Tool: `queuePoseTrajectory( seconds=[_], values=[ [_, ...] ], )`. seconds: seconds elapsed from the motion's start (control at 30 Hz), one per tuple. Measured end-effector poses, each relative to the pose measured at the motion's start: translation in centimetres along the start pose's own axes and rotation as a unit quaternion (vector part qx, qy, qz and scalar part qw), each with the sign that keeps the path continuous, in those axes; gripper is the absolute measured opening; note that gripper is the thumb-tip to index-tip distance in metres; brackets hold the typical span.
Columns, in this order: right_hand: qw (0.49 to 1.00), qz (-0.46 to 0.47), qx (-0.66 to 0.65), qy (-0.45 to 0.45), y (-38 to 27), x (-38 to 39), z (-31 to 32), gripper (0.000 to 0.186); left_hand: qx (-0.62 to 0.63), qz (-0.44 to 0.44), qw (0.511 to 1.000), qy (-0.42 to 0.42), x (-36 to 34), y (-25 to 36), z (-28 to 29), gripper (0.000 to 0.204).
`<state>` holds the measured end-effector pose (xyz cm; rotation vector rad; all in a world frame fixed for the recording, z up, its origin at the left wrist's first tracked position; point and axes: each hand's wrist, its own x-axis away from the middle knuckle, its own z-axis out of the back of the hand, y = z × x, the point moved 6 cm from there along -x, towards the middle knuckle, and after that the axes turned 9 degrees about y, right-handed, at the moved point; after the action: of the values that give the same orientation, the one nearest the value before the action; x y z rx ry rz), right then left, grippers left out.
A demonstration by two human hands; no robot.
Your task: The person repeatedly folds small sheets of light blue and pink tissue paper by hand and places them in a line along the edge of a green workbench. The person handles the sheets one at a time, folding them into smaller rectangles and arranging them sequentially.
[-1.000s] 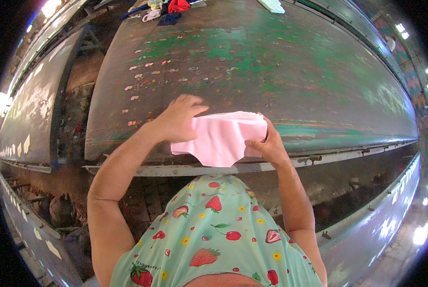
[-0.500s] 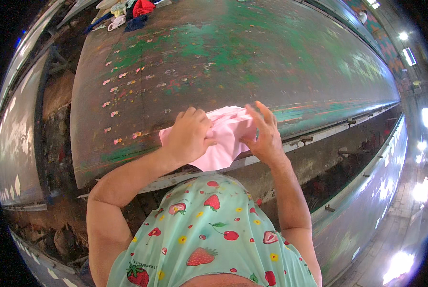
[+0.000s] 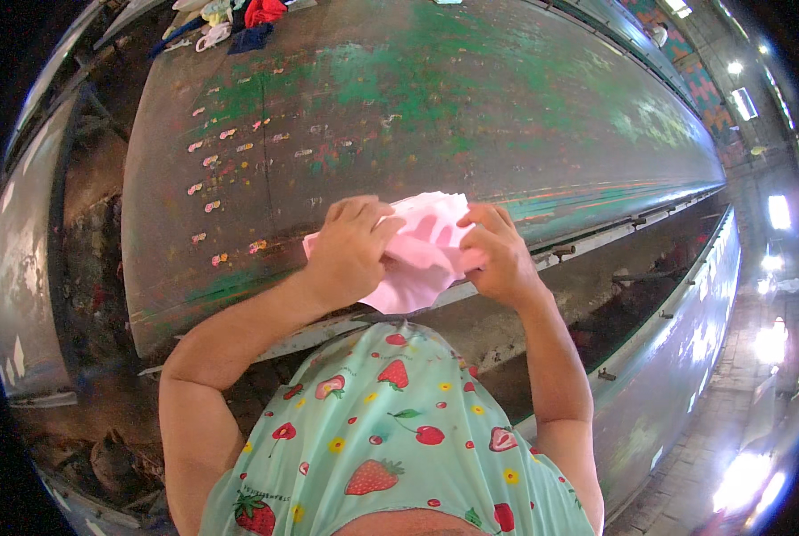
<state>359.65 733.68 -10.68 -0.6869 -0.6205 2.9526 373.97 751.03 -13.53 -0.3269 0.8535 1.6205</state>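
Note:
A bunch of pink fabric pieces (image 3: 417, 263) hangs between my two hands, above the near edge of a long worn table (image 3: 346, 179). On its left side my left hand (image 3: 350, 250) is closed round the fabric, with the fingers curled over the top. My right hand (image 3: 498, 255) pinches the right edge, fingertips bent onto the cloth. The upper edge of the fabric fans out in several pale layers, and its lower part droops toward my light green fruit-print top (image 3: 391, 402).
A pile of mixed cloth, with a red piece (image 3: 264, 11) on it, lies at the table's far left. Small colourful stickers or prints (image 3: 210, 162) dot the left part of the tabletop. A metal rail with pegs (image 3: 560, 252) runs along the near edge. Another long table (image 3: 677, 348) stands at right.
My right hand's raised, spread fingers have closed onto the right edge of the pink fabric. The fabric's top layers have fanned out more. My left hand keeps its hold.

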Motion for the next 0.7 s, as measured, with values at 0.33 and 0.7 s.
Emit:
queuePoseTrajectory(
  seconds=[0.33,0.7],
  values=[
    [0.839,-0.147,-0.516,0.088,-3.4,5.1,1.2,0.029,0.248,-0.009,0.921,-0.299,2.1,-2.0,6.0,0.043],
    [0.697,-0.338,-0.599,0.202,-1.6,5.8,1.2,0.067,0.860,0.448,0.245,-0.025,7.7,3.1,2.7,0.152]
  ],
)
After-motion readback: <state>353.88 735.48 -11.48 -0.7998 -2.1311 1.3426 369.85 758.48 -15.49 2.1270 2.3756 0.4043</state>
